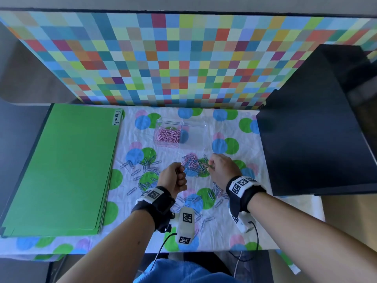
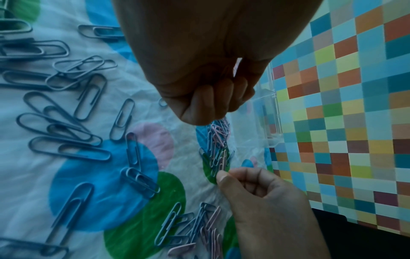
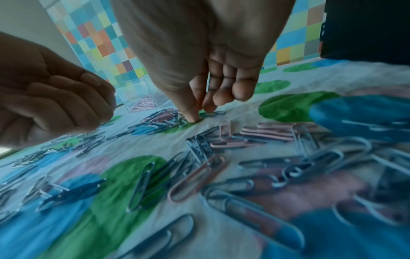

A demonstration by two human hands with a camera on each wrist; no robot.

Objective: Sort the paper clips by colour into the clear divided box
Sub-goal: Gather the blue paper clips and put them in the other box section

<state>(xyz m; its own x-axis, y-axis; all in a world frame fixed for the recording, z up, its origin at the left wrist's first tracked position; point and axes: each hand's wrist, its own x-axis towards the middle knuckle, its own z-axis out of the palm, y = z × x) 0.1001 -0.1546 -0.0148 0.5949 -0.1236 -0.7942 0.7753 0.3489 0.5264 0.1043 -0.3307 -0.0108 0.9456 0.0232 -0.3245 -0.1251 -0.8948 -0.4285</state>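
Note:
The clear divided box point(image 1: 193, 129) stands at the back of the cloth; its left compartment holds pink clips point(image 1: 168, 134), its right one looks empty. In front of it lies a mixed pile of pink and blue clips point(image 1: 192, 165). My right hand point(image 1: 211, 166) pinches a paper clip point(image 2: 222, 163) at the pile's right edge with thumb point(image 3: 192, 117) and forefinger. My left hand point(image 1: 181, 170) is curled into a fist just left of the pile. A faint trace of pink shows inside the left hand's point(image 2: 210, 105) fingers, seemingly pink clips.
Loose blue clips point(image 1: 146, 166) are scattered left of the pile, and more blue clips with a few pink point(image 1: 214, 193) lie under my wrists. A stack of green folders point(image 1: 59, 170) fills the left side. A black box point(image 1: 310, 139) stands at the right, a chequered board point(image 1: 183, 58) behind.

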